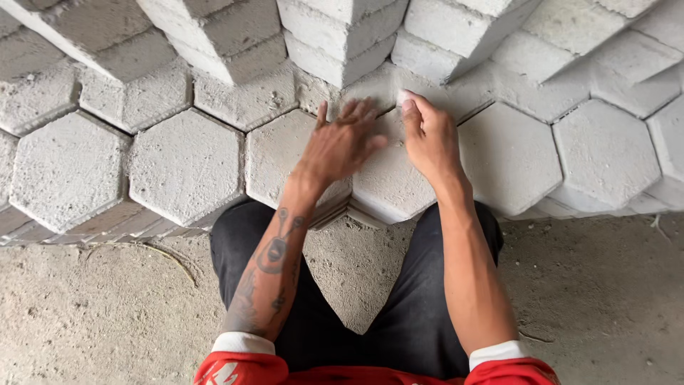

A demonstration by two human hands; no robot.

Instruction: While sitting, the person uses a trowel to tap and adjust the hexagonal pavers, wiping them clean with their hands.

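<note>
Hexagonal concrete pavers (185, 167) line the near edge of the stack above bare sandy ground (92, 321). The left hand (342, 142) lies flat, fingers spread, on the middle paver (388, 187); the right hand (427, 139) grips its far edge.

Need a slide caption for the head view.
Both hands, left hand and right hand, press on a grey hexagonal paving block.

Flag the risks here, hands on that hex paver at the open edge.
1. Both hands, left hand and right hand, grip the hexagonal paver; fingers could get pinched against the neighbouring pavers.
2. It sits at the unsupported edge above loose sand, so it may tilt or settle unevenly.
</note>
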